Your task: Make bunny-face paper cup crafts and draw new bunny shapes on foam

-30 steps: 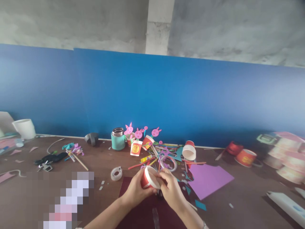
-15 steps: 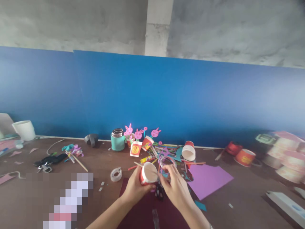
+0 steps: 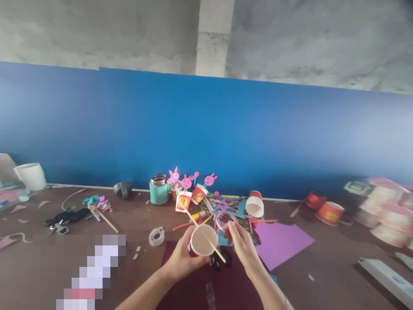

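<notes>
My left hand (image 3: 181, 258) is wrapped round a red paper cup (image 3: 202, 240) with a white inside, its mouth tilted toward me. A thin wooden stick (image 3: 203, 235) runs through the cup, poking out at the upper left and the lower right. My right hand (image 3: 242, 244) is just right of the cup, fingers curled near a ring of clear tape (image 3: 226, 220); whether it holds anything I cannot make out. Black scissors (image 3: 220, 259) lie under the cup on a dark red sheet (image 3: 193, 292).
Brown table (image 3: 135, 224) is littered with scraps, coloured sticks and cups with pink paper rabbits (image 3: 189, 183). A teal jar (image 3: 159, 189), a tape roll (image 3: 156, 235), a purple sheet (image 3: 280, 243), a lying cup (image 3: 255, 204), a white pot (image 3: 31, 175) and stacked cups (image 3: 387, 206) stand around.
The cup has turned so its open mouth faces me and the stick now shows through it. My right hand has left the cup and moved up right toward the tape ring.
</notes>
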